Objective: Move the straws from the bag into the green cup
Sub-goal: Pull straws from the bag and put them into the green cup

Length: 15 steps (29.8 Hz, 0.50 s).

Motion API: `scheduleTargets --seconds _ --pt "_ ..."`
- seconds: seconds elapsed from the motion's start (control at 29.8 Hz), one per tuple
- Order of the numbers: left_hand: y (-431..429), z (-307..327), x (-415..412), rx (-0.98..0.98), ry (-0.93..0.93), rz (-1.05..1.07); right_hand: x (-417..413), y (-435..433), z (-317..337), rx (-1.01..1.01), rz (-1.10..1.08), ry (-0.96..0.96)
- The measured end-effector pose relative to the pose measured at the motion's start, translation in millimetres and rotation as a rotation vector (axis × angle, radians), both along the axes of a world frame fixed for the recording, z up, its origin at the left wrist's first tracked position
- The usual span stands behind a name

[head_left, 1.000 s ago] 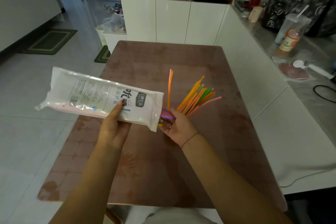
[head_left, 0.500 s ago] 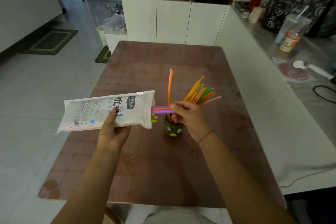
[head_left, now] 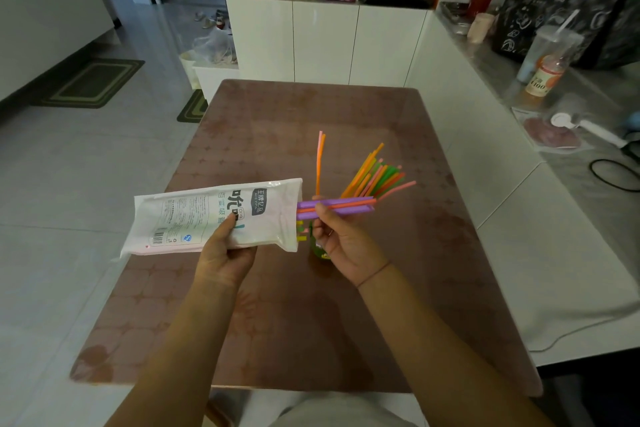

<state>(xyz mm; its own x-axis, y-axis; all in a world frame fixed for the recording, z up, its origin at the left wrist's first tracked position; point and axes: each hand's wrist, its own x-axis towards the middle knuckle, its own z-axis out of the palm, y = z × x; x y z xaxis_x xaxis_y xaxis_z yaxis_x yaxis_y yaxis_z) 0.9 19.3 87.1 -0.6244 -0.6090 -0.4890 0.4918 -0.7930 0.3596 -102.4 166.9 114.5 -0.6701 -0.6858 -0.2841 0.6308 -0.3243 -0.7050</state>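
the bag (head_left: pixel 214 218) is a long, flat pouch of thin, glossy white plastic with printed text, a barcode and a pinkish lower edge. it is held roughly level in the air over the left edge of the worktop (head_left: pixel 311 340). the left hand (head_left: pixel 225 253) grips it from below near its middle, with the thumb laid on the printed face and the fingers hidden behind. the bag's open end points right.

out of that mouth stick the purple and orange straws (head_left: pixel 346 207), a small flat bundle of straight, matte plastic tubes. two broad purple ones lie level with a thinner orange one between them. the right hand (head_left: pixel 343 243) pinches this bundle just beside the bag's mouth, its fingers curled round it. a few short yellow and green straw ends peek from the mouth lower down.

the green cup (head_left: pixel 316 248) stands on the worktop just below, mostly hidden behind the right hand. only a strip of its dark green wall with small bright markings shows. the standing straws (head_left: pixel 372 175) rise from it, thin tubes in orange, pink and green that fan out and lean right. one pink and one orange straw among them stand near upright.

the worktop is a rectangular slab with rounded corners. its surface is glossy and reddish brown, with a faint grid of small star shapes.
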Motion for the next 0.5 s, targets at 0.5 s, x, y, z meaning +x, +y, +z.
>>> scheduleTargets --seconds 0.5 --pt "-19.1 -5.0 20.1 0.029 -0.028 0.081 -51.2 32.0 17.0 0.332 -0.365 0.466"
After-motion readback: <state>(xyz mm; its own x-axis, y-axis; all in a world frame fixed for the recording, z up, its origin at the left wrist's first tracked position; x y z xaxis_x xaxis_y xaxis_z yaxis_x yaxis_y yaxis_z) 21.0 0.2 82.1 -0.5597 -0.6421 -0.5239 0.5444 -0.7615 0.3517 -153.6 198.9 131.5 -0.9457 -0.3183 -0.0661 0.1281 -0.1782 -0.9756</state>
